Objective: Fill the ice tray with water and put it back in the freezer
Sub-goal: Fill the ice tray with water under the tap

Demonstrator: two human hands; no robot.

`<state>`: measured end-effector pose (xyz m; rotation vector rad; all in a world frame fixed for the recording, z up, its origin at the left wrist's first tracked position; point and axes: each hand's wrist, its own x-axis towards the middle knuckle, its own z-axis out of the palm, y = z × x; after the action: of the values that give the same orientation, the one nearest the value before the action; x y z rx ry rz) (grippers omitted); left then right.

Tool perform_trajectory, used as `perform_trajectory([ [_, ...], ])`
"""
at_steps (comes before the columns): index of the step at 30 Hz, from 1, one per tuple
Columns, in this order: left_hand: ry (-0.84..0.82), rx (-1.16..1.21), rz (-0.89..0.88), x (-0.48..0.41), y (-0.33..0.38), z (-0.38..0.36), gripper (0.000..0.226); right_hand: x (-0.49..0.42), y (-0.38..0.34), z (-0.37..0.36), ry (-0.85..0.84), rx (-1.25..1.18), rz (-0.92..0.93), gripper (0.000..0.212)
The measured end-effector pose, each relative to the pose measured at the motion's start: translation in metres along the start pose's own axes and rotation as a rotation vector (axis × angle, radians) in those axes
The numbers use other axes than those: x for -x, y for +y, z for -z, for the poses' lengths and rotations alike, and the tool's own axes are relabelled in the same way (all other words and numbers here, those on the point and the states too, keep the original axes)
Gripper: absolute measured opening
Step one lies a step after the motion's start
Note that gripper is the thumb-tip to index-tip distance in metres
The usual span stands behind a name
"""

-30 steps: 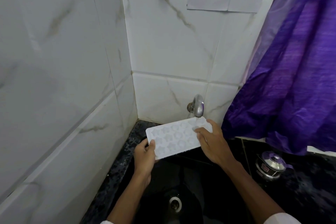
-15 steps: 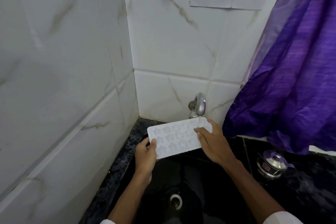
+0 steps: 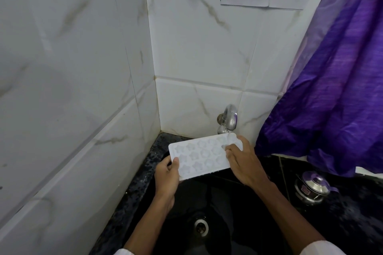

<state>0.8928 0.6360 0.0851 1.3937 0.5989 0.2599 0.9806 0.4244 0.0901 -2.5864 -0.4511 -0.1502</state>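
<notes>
The tray [image 3: 199,156] is white with star-shaped cells. The sink [image 3: 217,203] is black, the counter [image 3: 132,198] black-speckled, the tiles [image 3: 196,47] white with grey veins, the curtain [image 3: 335,89] purple.

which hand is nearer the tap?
Right. The right hand grips the ice tray end just below the tap; the left hand holds the far end.

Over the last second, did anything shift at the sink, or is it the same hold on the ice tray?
Nothing visibly changed. The left hand and right hand still hold the ice tray by its ends under the tap, over the black sink.
</notes>
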Motion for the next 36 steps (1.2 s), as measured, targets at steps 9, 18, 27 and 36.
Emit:
perform_trajectory([
  [9, 0.005, 0.006, 0.000, 0.002, -0.001, -0.001, 0.023, 0.000, 0.003, -0.003, -0.003, 0.047, 0.025, 0.032],
  [18, 0.041, 0.019, -0.001, -0.004, 0.006, -0.005, 0.023, -0.004, 0.001, 0.005, 0.033, -0.061, 0.032, 0.030],
  [27, 0.086, 0.086, 0.009, -0.011, 0.015, -0.009, 0.019, -0.004, 0.002, 0.009, 0.082, -0.120, 0.019, 0.019],
  [36, 0.084, 0.079, 0.011, -0.011, 0.015, -0.010, 0.020, -0.006, 0.000, 0.006, 0.027, -0.001, 0.058, 0.028],
])
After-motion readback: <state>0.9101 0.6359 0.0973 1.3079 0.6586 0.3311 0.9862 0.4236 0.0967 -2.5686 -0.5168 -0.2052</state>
